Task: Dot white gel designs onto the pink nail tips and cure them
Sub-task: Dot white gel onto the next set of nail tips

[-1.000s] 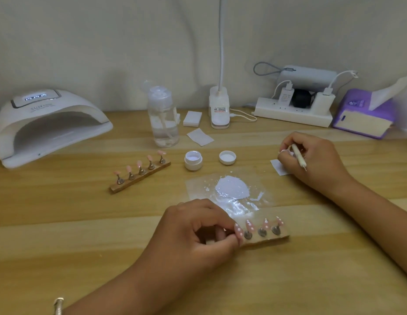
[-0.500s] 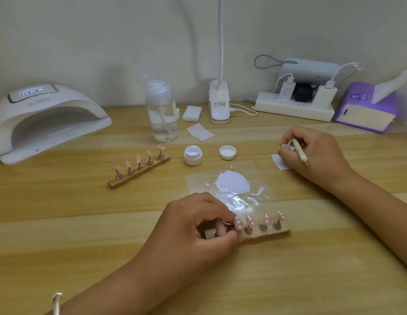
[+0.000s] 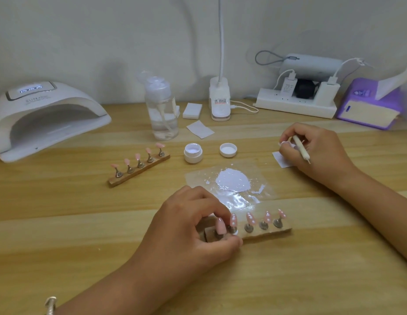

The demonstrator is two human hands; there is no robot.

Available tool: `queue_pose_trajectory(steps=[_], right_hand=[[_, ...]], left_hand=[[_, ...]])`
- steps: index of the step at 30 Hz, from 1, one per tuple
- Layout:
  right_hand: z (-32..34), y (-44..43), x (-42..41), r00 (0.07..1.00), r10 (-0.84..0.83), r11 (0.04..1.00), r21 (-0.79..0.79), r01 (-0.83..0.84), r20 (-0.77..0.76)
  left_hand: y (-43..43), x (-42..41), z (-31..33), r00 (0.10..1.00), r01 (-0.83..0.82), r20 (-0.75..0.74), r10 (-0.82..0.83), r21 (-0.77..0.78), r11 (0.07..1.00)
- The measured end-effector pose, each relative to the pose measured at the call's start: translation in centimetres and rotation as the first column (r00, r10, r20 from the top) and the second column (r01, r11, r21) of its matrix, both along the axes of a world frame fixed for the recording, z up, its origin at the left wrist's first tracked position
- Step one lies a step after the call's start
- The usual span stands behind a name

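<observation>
A wooden strip (image 3: 269, 231) near me carries several pink nail tips (image 3: 250, 218) on metal stands, most with white dots. My left hand (image 3: 193, 228) grips the strip's left end, fingers curled over it. My right hand (image 3: 316, 148) holds a dotting tool (image 3: 300, 148) and presses its tip end against a small white wipe (image 3: 280, 159). A clear sheet with a blob of white gel (image 3: 233, 180) lies between the hands. A second strip of plain pink tips (image 3: 139, 163) sits to the left. The white curing lamp (image 3: 46, 117) stands at the far left, its display lit.
An open gel jar (image 3: 193, 152) and its lid (image 3: 228, 150) sit behind the sheet. A pump bottle (image 3: 161, 108), white pads (image 3: 192, 110), a lamp base (image 3: 219, 102), a power strip (image 3: 295, 105) and a purple tissue box (image 3: 368, 105) line the back wall.
The view has shifted slightly. My left hand has opened a little over the strip's left end, showing the first tip. My right hand stays at the wipe with the tool.
</observation>
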State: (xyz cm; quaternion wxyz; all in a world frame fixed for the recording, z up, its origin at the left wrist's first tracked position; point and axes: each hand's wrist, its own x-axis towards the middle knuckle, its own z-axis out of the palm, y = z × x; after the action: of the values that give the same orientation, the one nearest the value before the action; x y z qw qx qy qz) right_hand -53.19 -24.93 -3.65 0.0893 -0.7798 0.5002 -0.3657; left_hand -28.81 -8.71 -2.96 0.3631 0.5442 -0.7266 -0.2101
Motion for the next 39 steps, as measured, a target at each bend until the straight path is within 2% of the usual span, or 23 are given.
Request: queue_pose_trajectory(steps=[9, 12, 15, 19, 22, 25, 28, 31, 39], right_hand=[[0.3, 0.2, 0.2, 0.999, -0.004, 1.000, 0.029, 0.005, -0.042], [0.4, 0.2, 0.6, 0.997, -0.049, 0.998, 0.026, 0.051, -0.067], [0.6, 0.4, 0.7, 0.993, -0.107, 0.991, -0.088, 0.102, -0.054], [0.7, 0.7, 0.6, 0.984, -0.175, 0.961, -0.213, 0.177, 0.031], [1.2, 1.3, 1.1, 0.966, -0.095, 0.988, -0.098, 0.122, 0.242], [1.6, 2.4, 2.3, 0.904, 0.050, 0.992, 0.083, -0.094, 0.425], [1.7, 3.5, 3.7, 0.899, 0.146, 0.953, 0.186, -0.240, 0.412], [1.4, 4.3, 4.8, 0.894, 0.205, 0.916, 0.244, -0.319, 0.399], [0.9, 4.7, 5.0, 0.894, 0.195, 0.903, 0.283, -0.324, 0.403]], left_hand=[[0.0, 0.0, 0.2, 1.000, 0.015, 0.011, -0.016, 0.026, 1.000], [0.1, -0.1, 0.2, 0.996, -0.006, 0.085, 0.006, 0.005, 1.000], [0.3, 0.2, 0.1, 0.986, -0.041, 0.165, 0.038, 0.014, 0.999], [0.7, 0.7, 0.2, 0.985, -0.070, 0.162, 0.066, 0.017, 0.997], [0.7, 0.8, 0.3, 0.992, -0.067, 0.112, 0.064, 0.018, 0.998], [0.4, 1.0, 0.4, 0.999, -0.047, 0.005, 0.047, 0.044, 0.998], [0.4, 1.0, 0.4, 0.997, -0.062, -0.047, 0.064, 0.035, 0.997], [0.4, 1.1, 0.1, 0.995, -0.083, 0.048, 0.085, -0.031, 0.996], [0.6, 0.9, 0.1, 0.981, -0.074, 0.166, 0.105, -0.183, 0.980]])
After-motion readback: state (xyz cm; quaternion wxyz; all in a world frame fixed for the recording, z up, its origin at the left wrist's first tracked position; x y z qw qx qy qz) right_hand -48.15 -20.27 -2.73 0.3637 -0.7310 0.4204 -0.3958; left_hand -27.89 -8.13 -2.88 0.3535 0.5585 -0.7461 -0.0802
